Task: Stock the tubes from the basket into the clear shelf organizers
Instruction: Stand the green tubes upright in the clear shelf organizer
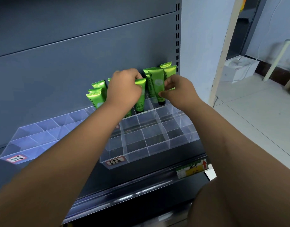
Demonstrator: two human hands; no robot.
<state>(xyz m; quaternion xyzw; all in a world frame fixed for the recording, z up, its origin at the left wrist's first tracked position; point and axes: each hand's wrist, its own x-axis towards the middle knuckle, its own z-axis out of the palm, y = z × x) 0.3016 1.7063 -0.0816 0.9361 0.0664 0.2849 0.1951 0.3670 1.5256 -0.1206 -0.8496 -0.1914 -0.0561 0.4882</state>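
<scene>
Two clear shelf organizers stand on the grey shelf: a right one (157, 145) and a left one (31, 138). Several green tubes with black caps stand cap-down in the back row of the right organizer. My left hand (124, 89) grips one green tube (140, 99) that stands in a back compartment. My right hand (178, 90) pinches another green tube (157, 86) standing one compartment to the right. More tubes (168, 71) stand behind at the far right, and others (95, 95) at the left. The basket is out of view.
The front rows of both organizers hold no tubes. Labels sit on the organizer fronts (115, 161) and a price tag (191, 169) on the shelf edge. A slotted upright (177, 38) bounds the shelf at right. Tiled floor and a white box (239, 68) lie beyond.
</scene>
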